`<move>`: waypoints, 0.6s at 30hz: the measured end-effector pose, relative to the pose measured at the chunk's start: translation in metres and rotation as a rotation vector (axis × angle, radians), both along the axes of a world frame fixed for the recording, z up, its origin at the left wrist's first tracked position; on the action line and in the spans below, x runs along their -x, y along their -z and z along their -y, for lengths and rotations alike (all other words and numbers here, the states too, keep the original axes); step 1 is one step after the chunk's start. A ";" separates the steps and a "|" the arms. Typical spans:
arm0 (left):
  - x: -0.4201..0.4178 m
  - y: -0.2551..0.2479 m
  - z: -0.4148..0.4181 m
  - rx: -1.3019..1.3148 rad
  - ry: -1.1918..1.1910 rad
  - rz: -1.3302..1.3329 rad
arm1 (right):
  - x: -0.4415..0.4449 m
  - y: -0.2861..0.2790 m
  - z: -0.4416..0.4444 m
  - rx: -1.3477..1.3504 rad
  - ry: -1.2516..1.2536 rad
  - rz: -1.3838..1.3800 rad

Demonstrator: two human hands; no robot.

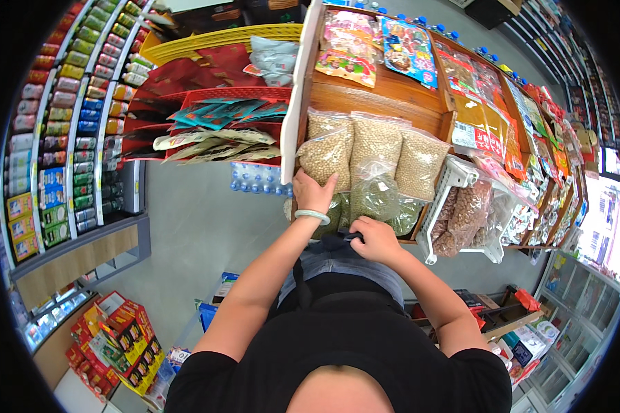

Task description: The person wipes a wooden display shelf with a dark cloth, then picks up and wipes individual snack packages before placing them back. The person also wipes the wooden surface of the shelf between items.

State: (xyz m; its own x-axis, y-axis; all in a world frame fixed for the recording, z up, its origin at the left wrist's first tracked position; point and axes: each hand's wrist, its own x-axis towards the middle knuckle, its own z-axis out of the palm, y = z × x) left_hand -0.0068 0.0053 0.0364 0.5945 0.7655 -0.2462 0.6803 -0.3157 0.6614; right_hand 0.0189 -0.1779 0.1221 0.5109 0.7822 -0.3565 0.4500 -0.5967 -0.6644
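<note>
My left hand [314, 192], with a pale bangle at the wrist, rests on the lower left part of a clear bag of beige beans or grains [328, 155]. My right hand [376, 238] is closed on a dark cloth [343, 238] at the front edge of the display, just below a bag of green beans [374, 196]. Two more beige bags [377, 137] [420, 164] lie to the right of the first one, and another is partly hidden behind it. Further green bean bags lie beneath, partly covered by the upper bags and my hands.
A white plastic basket [447, 180] with bags of reddish nuts or beans stands right of the bin. Left are red baskets [237, 93] of packets and a yellow basket [227, 38]. Drink shelves [98, 103] stand far left; boxed goods [119, 340] stand lower left.
</note>
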 end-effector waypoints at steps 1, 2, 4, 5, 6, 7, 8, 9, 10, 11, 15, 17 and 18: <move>-0.005 -0.001 0.003 -0.011 -0.006 0.037 | -0.001 -0.003 0.010 0.004 0.079 -0.029; -0.010 -0.001 0.006 -0.021 -0.013 0.074 | -0.003 -0.006 0.020 0.008 0.156 -0.058; -0.017 -0.006 0.010 -0.099 0.005 0.135 | -0.003 -0.007 0.043 0.002 0.260 -0.106; -0.021 -0.009 0.009 -0.135 0.057 0.167 | -0.006 -0.005 0.052 -0.006 0.284 -0.136; -0.024 -0.013 0.007 -0.170 0.115 0.198 | -0.007 -0.004 0.061 -0.013 0.313 -0.167; -0.027 -0.015 0.003 -0.204 0.170 0.230 | -0.008 -0.002 0.068 -0.021 0.340 -0.198; -0.029 -0.011 -0.001 -0.207 0.166 0.259 | -0.010 0.000 0.074 -0.013 0.364 -0.219; -0.031 -0.007 -0.006 -0.189 0.144 0.258 | -0.012 0.000 0.075 -0.004 0.402 -0.204; -0.032 -0.004 -0.011 -0.165 0.136 0.265 | -0.013 0.010 0.079 -0.011 0.483 -0.201; -0.031 0.000 -0.014 -0.141 0.126 0.271 | -0.014 0.021 0.083 -0.018 0.562 -0.198; -0.024 -0.007 -0.007 -0.432 0.173 0.394 | -0.026 0.029 0.065 -0.390 0.997 -0.296; -0.012 -0.024 0.009 -0.299 0.267 0.366 | -0.034 0.028 0.050 -0.426 0.989 -0.179; -0.002 -0.033 0.020 -0.160 0.359 0.303 | -0.036 0.032 0.038 -0.426 0.866 0.038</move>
